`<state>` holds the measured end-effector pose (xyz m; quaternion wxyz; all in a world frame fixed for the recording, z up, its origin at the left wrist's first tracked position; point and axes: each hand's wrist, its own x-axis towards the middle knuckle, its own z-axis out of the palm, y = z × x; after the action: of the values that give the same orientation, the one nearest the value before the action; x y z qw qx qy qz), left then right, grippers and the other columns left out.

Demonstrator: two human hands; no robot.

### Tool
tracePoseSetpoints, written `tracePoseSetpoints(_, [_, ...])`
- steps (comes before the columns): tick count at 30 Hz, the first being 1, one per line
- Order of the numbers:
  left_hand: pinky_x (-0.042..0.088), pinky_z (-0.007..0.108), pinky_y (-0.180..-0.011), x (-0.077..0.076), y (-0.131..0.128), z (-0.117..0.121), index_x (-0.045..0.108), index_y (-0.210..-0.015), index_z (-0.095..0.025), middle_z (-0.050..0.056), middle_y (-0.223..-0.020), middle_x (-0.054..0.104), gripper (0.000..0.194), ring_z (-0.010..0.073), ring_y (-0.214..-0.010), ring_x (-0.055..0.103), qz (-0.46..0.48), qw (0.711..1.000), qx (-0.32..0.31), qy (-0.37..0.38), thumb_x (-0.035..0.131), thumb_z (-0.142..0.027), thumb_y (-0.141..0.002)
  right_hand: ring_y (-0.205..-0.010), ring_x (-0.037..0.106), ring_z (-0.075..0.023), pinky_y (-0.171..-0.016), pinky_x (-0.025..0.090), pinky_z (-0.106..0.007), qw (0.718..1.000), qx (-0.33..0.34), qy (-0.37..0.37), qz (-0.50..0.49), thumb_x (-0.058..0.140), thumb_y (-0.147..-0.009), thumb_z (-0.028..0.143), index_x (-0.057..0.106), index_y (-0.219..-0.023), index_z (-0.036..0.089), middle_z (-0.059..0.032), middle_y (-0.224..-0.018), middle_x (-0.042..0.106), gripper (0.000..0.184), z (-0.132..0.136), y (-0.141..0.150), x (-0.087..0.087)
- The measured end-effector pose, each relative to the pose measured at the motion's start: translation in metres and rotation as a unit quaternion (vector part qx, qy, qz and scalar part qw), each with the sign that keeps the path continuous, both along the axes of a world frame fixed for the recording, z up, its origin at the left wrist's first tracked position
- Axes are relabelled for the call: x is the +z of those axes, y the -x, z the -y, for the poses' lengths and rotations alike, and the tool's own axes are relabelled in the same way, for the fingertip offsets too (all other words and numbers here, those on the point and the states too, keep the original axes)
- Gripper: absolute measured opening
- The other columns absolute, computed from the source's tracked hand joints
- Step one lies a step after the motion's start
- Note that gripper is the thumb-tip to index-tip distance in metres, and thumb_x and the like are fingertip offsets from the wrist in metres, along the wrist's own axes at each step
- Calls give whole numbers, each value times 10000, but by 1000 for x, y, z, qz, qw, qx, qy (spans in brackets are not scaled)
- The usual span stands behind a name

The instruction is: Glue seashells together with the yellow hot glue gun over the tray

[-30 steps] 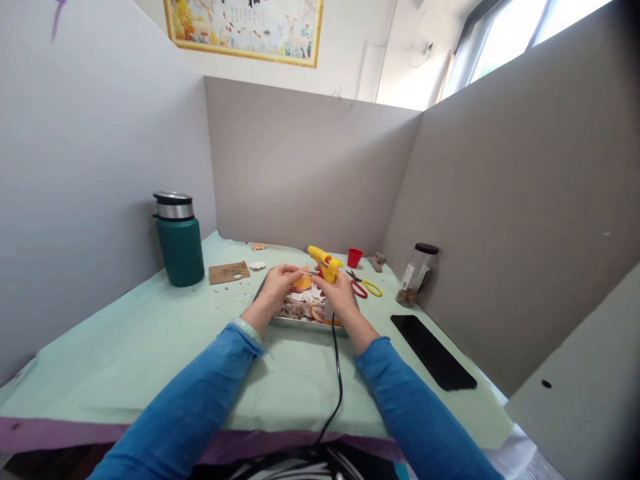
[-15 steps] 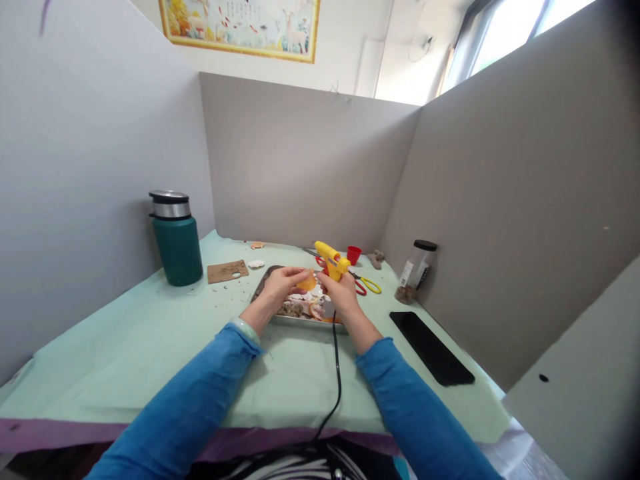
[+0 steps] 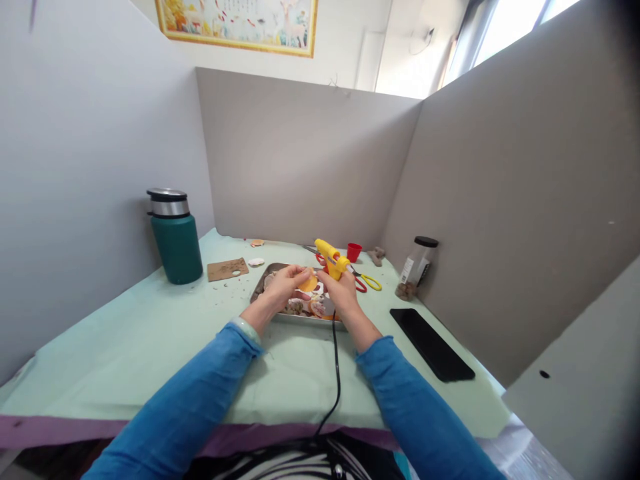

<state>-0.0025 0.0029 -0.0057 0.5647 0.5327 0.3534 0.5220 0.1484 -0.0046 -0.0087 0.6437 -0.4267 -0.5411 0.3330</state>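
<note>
While both bare hands hover over the metal tray (image 3: pixel 300 319), look at that small orange piece (image 3: pixel 309 284): thin, rounded along its lower edge, bright above the mixed scraps (image 3: pixel 317 307) lying in the tray. It's held up off those scraps, between the two hands, and the left hand (image 3: pixel 283 283) has it, grip drawn in, thumb and fingers pinching it near its upper left. Over to the right hand (image 3: pixel 341 291), and there's the yellow glue gun (image 3: pixel 331 257), slanting upward, with the grip wrapped round its handle, most of the fingers hidden. Those right fingertips are right beside the orange piece; touching or not, I can't tell. Black cord (image 3: pixel 337 360) hangs below the right hand, trailing over the worktop (image 3: pixel 280 383) toward the person, and scissors (image 3: pixel 371 283) lie just past the gun, near a red cup (image 3: pixel 354 251).
</note>
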Motion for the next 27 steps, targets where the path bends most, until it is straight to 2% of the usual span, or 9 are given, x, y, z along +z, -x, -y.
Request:
tracePoseSetpoints(4, [550, 235, -493, 2, -3, 4, 611, -890, -145, 61, -842, 656, 384, 161, -709, 667, -21, 999, 9, -27, 803, -436, -728, -543, 509, -132, -552, 441, -278, 1000, -2, 8, 1, 689, -678, 327, 693, -1008, 175, 21, -648, 607, 363, 1, 0, 0])
tracePoseSetpoints(8, [550, 259, -484, 4, -5, 6, 563, -928, -162, 62, -879, 669, 402, 175, -687, 684, -47, 997, -17, -52, 753, -475, -763, -516, 499, -131, -527, 419, -279, 1000, -9, 17, -13, 679, -680, 311, 687, -993, 176, 28, -611, 590, 341, 3, 0, 2])
tracePoseSetpoints(15, [491, 241, -437, 2, -6, 4, 520, -913, -170, 28, -780, 639, 431, 133, -546, 616, -61, 995, -20, -77, 732, -512, -758, -536, 509, -130, -543, 421, -274, 1000, -10, 17, -12, 671, -684, 293, 682, -971, 175, 23, -617, 605, 311, 7, 2, 5])
tracePoseSetpoints(21, [507, 247, -497, 5, -7, 6, 572, -925, -162, 28, -774, 632, 434, 132, -579, 611, -59, 996, -17, -71, 760, -497, -724, -506, 473, -115, -517, 404, -269, 999, 2, 18, -42, 676, -670, 301, 673, -979, 154, 39, -593, 575, 342, 8, 3, 6])
tracePoseSetpoints(27, [496, 245, -526, 7, -6, 9, 600, -826, -142, 42, -749, 613, 409, 133, -621, 589, -66, 995, -26, -73, 772, -491, -699, -500, 482, -111, -514, 400, -258, 999, 11, 15, -44, 695, -669, 310, 675, -970, 149, 47, -572, 570, 341, 9, 3, 7])
